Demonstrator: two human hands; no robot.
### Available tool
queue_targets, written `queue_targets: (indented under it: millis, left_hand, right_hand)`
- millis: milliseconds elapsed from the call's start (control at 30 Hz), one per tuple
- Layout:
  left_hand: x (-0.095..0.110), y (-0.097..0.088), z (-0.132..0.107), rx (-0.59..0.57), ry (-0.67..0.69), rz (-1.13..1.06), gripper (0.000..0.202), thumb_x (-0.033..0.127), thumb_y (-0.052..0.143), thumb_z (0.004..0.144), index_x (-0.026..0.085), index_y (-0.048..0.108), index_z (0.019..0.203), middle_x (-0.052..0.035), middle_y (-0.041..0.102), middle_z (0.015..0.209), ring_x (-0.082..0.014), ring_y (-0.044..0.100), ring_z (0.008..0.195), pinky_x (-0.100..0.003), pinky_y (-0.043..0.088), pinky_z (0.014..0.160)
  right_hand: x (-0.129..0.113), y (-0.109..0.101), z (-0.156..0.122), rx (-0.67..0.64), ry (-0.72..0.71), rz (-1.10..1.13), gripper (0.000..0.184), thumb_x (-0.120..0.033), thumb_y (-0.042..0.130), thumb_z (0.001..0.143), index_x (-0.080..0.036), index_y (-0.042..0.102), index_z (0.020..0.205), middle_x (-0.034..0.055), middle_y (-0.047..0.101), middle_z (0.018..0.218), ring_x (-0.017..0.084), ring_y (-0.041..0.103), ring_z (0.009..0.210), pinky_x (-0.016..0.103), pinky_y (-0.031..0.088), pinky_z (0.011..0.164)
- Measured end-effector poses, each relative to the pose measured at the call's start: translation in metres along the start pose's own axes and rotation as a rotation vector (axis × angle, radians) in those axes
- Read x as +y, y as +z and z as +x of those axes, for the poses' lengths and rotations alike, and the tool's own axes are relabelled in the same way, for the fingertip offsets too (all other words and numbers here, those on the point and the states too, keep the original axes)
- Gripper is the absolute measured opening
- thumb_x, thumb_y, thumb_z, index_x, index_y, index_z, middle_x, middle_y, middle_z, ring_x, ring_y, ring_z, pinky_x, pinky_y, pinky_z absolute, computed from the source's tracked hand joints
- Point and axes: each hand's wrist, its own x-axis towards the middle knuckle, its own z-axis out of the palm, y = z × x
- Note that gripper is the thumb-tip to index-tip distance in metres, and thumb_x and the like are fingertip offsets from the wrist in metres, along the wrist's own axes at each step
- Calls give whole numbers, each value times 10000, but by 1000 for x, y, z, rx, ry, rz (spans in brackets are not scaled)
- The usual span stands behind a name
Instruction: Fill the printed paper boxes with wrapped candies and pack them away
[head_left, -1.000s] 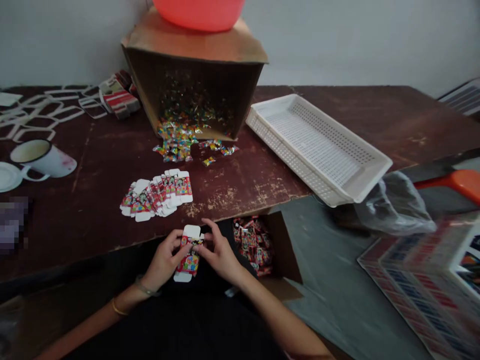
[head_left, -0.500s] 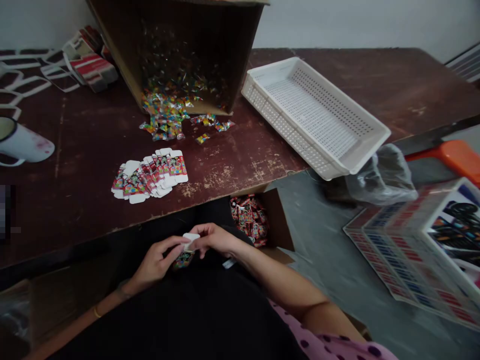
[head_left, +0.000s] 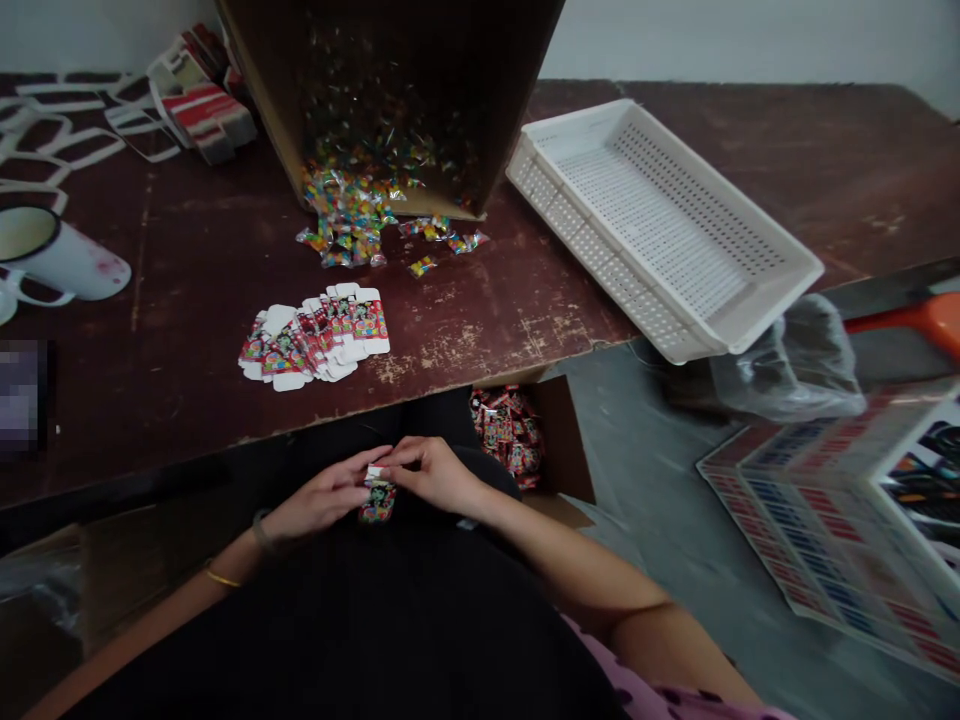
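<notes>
Over my lap, a small printed candy box (head_left: 377, 503) with a white flap at its top is between my two hands. My left hand (head_left: 322, 498) grips its left side, fingers and thumb closed on it. The fingers of my right hand (head_left: 431, 475) pinch the top by the flap. On the table lies a fanned pile of flat, unfolded printed boxes (head_left: 315, 335). Beyond it, clear packets of colourful candy (head_left: 349, 215) spill from a tipped cardboard carton (head_left: 266, 110). Below the table edge, an open carton (head_left: 568, 440) holds many filled small boxes (head_left: 510, 430).
A white perforated plastic basket (head_left: 600, 270) stands on the table (head_left: 480, 320) at right. An enamel mug (head_left: 82, 260) is at left, by rubber-band-like loops and a stack of card pieces (head_left: 206, 110). A clear bag (head_left: 814, 360) and a striped basket (head_left: 832, 520) are at right.
The white flap at the top of the box has been folded down, with my right fingers now pressing there. The view has shifted slightly, so the table things appear further right.
</notes>
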Motion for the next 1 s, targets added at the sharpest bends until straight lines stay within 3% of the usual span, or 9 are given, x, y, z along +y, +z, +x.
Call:
queue_targets:
  millis: [133,300,400,500,600,667,867,933,1000]
  left_hand:
    - [-3,-2,2,37,42,268,565,236,705,777,209,548,1319,-81,663,1267,-248,586,1163,-426,381,1046]
    - [3,5,5,-14,44,360,428,263,658,827,211,615,1250,-69,711,1158,-235,639,1048,-399,444,968]
    - [6,3,6,-16,32,344,433,250,671,815,208,623,1243,-74,714,1164,-240,636,1074,-388,449,970]
    - [4,-2,5,-7,9,324,453,240,668,813,207,607,1261,-79,709,1184,-242,635,1089,-395,454,975]
    - [2,-5,3,17,0,314,453,233,675,799,191,612,1246,-90,706,1189,-248,645,1071,-409,466,967]
    - [3,-4,3,62,20,313,462,229,690,779,183,615,1232,-96,701,1197,-256,641,1087,-418,468,975]
    - [35,4,0,232,193,459,531,245,694,768,187,570,1281,-106,673,1238,-270,641,1094,-403,487,975]
    - [50,0,-3,300,233,578,525,248,713,745,192,602,1256,-101,686,1219,-285,636,1102,-406,477,992]
    - [61,-9,-7,376,233,681,540,273,747,712,208,631,1235,-88,700,1202,-307,626,1119,-413,469,1006]
  right_hand:
    - [-4,-1,-9,-18,-183,-319,274,-247,513,941,-167,699,1126,99,657,1016,172,594,931,286,475,837]
    - [0,-3,-9,100,-92,-234,223,-236,545,927,-178,730,1037,58,665,856,137,610,771,241,492,725]
    - [0,-12,-4,-50,-174,-221,222,-245,547,927,-180,733,1030,57,664,882,139,613,803,251,494,762]
    - [-2,-17,-5,-195,-288,-284,280,-232,553,919,-201,676,1170,82,634,1036,165,594,957,301,480,877]
    - [-1,-16,-6,-191,-295,-380,348,-189,576,892,-225,634,1233,97,615,1092,201,560,1036,370,450,934]
    - [1,-14,-5,-174,-262,-327,353,-172,574,889,-222,624,1235,96,615,1118,197,561,1049,370,444,943]
    - [-3,4,16,-3,-70,7,257,-168,615,843,-122,619,1096,48,649,915,127,601,779,238,495,731]
    - [-6,3,35,-73,-121,-9,262,-148,599,836,-130,610,1098,24,659,881,113,600,726,211,488,678]
    - [-7,-16,69,-208,-245,-96,266,-160,573,861,-165,613,1124,11,683,927,111,628,771,204,492,715]
